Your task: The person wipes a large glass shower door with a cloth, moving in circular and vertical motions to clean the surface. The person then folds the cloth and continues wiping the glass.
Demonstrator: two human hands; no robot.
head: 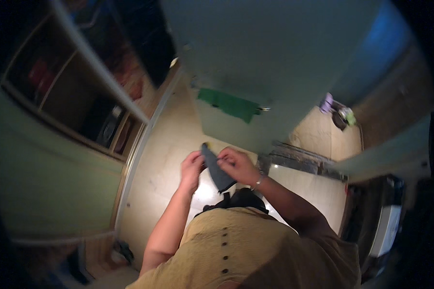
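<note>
Between my two hands, in front of my waist, hangs a small dark grey cloth piece [218, 173], which looks like a sock, though blur leaves this unsure. Fingers of my left hand [192, 169] pinch its upper left edge. My right hand [238, 165], with a bracelet at the wrist, grips the opposite edge near the top. The cloth's wider end points down towards my body. At its upper tip there is a dark spot with a yellow patch [208, 145] beside it.
Ahead stands a grey-green door [267, 54] with a green cloth [229, 103] hanging on it by the handle. To the left is a wooden cabinet [83, 86] with open shelves. A dark stone threshold [296, 160] crosses the pale tiled floor [155, 162]. Slippers or similar small items [340, 115] lie beyond it.
</note>
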